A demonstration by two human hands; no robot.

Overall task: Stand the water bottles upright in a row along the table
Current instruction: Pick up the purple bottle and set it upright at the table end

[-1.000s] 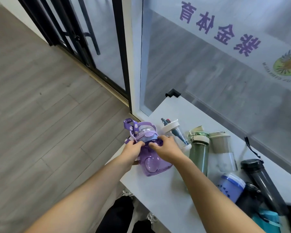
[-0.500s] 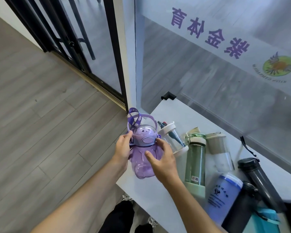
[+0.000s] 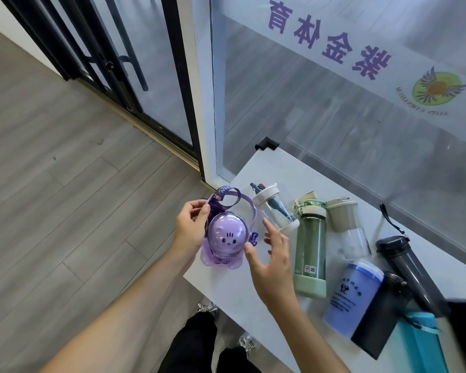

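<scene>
The purple bottle (image 3: 226,239) is stood upright at the table's (image 3: 258,179) left end. The other bottles (image 3: 310,243) are laid flat beside it.

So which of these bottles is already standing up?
Only the purple bottle with the cat face on its domed lid, at the table's left end between both hands. The green, clear, blue, black and teal ones all lie flat.
</scene>
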